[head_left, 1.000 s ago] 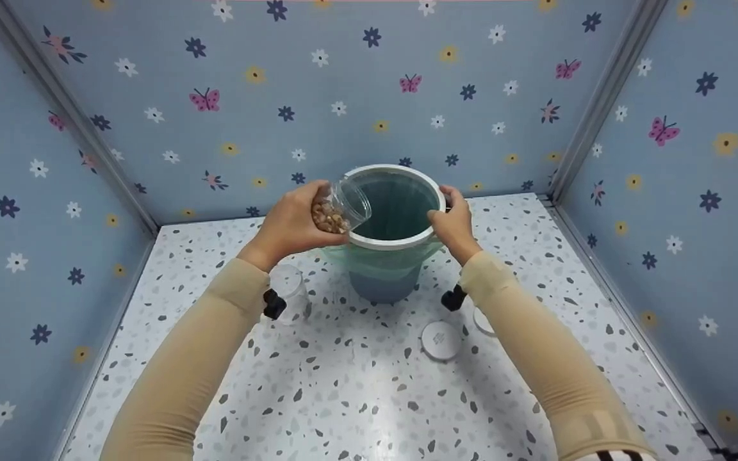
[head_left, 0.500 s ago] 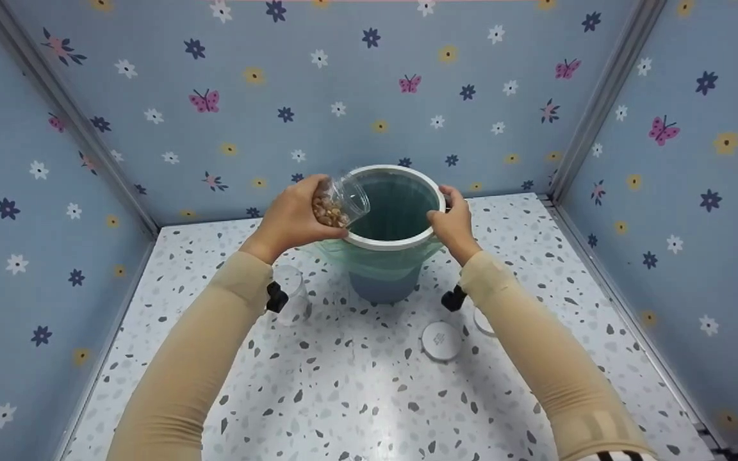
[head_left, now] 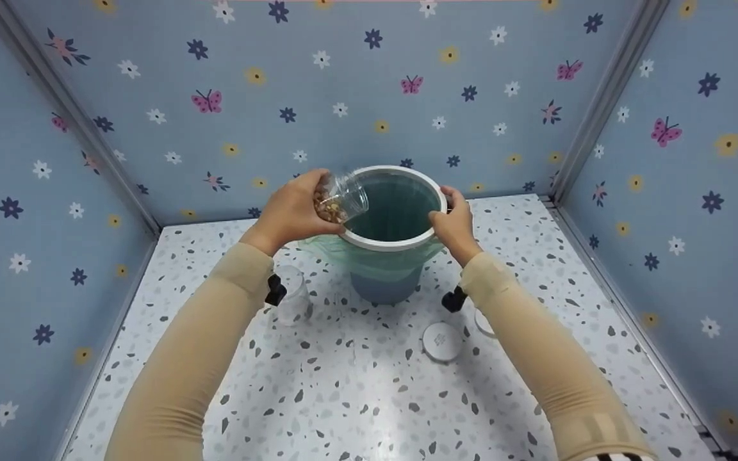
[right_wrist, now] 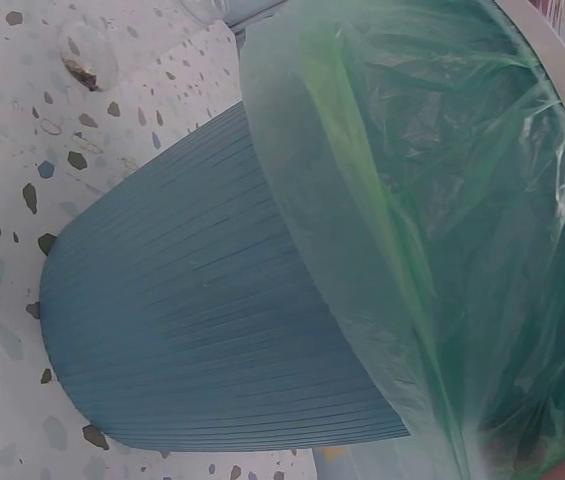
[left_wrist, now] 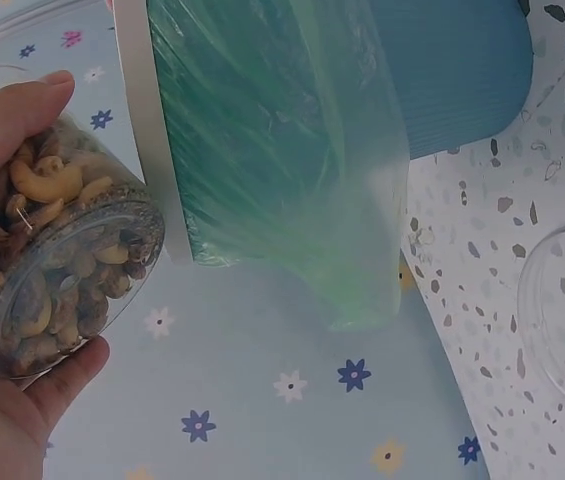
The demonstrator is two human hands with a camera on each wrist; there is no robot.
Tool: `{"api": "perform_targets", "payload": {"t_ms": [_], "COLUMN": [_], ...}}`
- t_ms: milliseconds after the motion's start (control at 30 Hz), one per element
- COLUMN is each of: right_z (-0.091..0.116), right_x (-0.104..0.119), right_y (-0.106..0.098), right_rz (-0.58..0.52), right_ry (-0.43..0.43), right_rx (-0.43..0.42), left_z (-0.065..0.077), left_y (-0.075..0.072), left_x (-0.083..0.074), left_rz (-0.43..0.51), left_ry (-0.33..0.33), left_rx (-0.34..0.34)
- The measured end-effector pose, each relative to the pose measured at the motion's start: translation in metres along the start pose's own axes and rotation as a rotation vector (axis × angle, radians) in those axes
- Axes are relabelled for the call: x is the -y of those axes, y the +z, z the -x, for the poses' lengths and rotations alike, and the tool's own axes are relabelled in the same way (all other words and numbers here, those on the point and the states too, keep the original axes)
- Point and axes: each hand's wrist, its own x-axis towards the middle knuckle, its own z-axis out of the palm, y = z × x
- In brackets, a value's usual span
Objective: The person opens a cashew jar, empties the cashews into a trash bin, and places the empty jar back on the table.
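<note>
A clear plastic jar (head_left: pixel 342 198) with cashews and other brownish bits (left_wrist: pixel 50 190) lies tilted in my left hand (head_left: pixel 292 208), its fingers and thumb wrapped round the base. The jar's mouth points right, over the left edge of the trash can (head_left: pixel 385 288). That can is blue and ribbed, with a white rim (head_left: pixel 382 244) and a green bag (left_wrist: pixel 282 160) folded over its outside. On the opposite side, my right hand (head_left: pixel 453 221) grips the rim, thumb on the near side. Only a sliver of this hand shows in the right wrist view.
A second clear jar (head_left: pixel 292 298) stands on the speckled tabletop (head_left: pixel 356 397), below my left wrist. One white lid (head_left: pixel 441 341) lies in front of the can; another white lid (head_left: pixel 484 322) is partly covered by my right sleeve. Flower-patterned walls (head_left: pixel 343 83) enclose the back and sides.
My left hand and the jar have shifted slightly upward in the head view, with nuts still inside the jar. The right hand has stayed on the rim.
</note>
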Motion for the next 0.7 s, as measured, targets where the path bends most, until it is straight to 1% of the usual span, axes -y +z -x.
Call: {"api": "perform_targets", "payload": {"t_ms": [200, 500, 700], "right_z": [-0.001, 0.0, 0.001], "right_x": [-0.001, 0.0, -0.001], "right_y": [-0.001, -0.001, -0.001], "right_rz": [-0.006, -0.01, -0.014], "right_ry": [-0.005, 0.005, -0.004], "right_rx": [0.007, 0.013, 0.018], "left_z": [-0.005, -0.011, -0.017], "left_y": [-0.004, -0.005, -0.005], "left_x": [-0.003, -0.007, -0.009], "left_rz": [-0.021, -0.055, -0.081], "left_ry": [0.007, 0.006, 0.044], "left_rx": [0.016, 0.054, 0.061]}}
